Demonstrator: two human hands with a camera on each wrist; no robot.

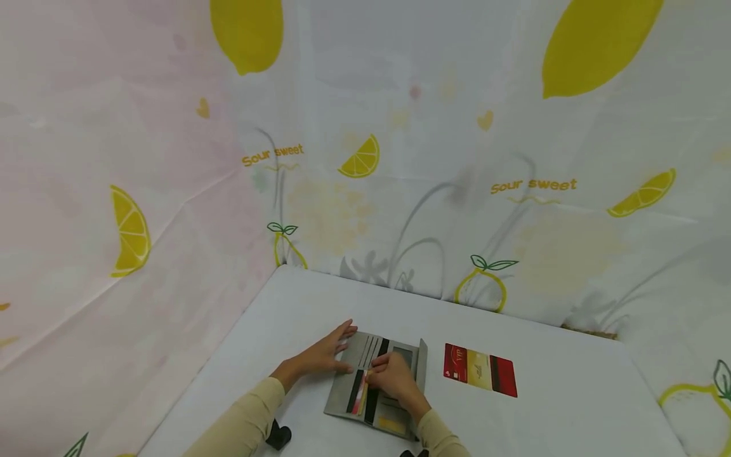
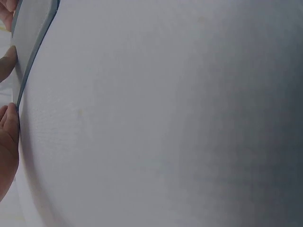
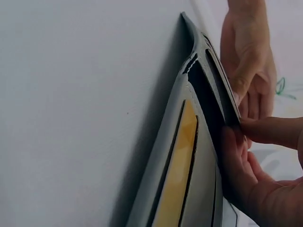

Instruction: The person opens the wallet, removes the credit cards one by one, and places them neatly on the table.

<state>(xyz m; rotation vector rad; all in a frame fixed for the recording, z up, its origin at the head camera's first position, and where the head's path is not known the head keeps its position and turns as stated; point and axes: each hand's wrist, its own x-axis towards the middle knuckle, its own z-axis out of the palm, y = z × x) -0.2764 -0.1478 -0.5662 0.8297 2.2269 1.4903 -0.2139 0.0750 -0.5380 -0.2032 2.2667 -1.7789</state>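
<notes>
Okay, grey folding wallet is lying unfolded on the white desk, card slots facing up. Left hand is resting on its left side: thumb touching the upper face, fingers reaching toward the far left corner, grip apart. Right hand is working over the middle, grip together in a pinch. Looks like it's clamping the red-and-yellow cards in the slot, but fingers are hiding the contact, so it could be the slot edge. Right wrist view is showing thumb and fingers on opposite sides of that layer. Yellow card is sitting in a slot on the near panel. Red-and-gold VIP cards are lying flat on the desk, right of the wallet, apart from it. Left wrist view is mostly showing desk. Lemon-print backdrop is hanging behind; beige sleeves are covering both forearms.
</notes>
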